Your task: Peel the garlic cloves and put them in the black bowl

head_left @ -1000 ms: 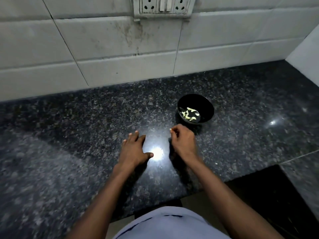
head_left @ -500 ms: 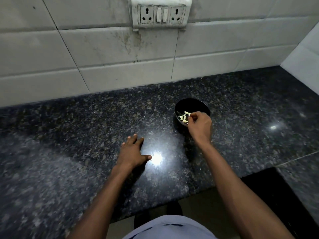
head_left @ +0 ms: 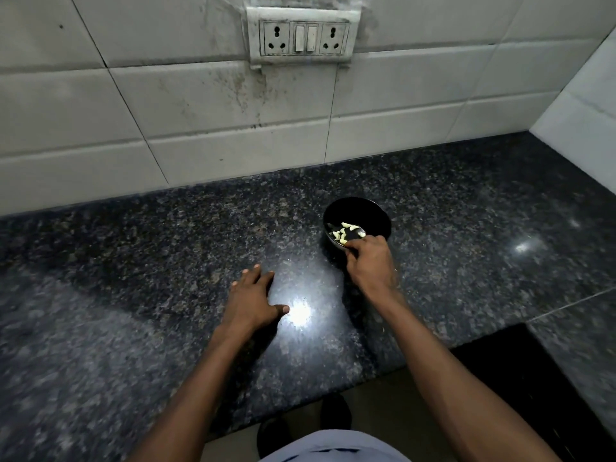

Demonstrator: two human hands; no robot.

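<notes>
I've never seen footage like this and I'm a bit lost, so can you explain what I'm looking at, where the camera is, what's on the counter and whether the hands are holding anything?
There is no machine here. A person wears a wide-angle camera on the head, looking forward and down, so both arms reach in from the bottom of the picture. The left hand rests flat and open on the dark speckled counter. The right hand is curled at the near rim of the black bowl, which holds pale peeled garlic cloves. Whether its fingers pinch anything is hidden. Behind is a tiled wall with a socket panel. The bright spot on the counter is a light's reflection.
</notes>
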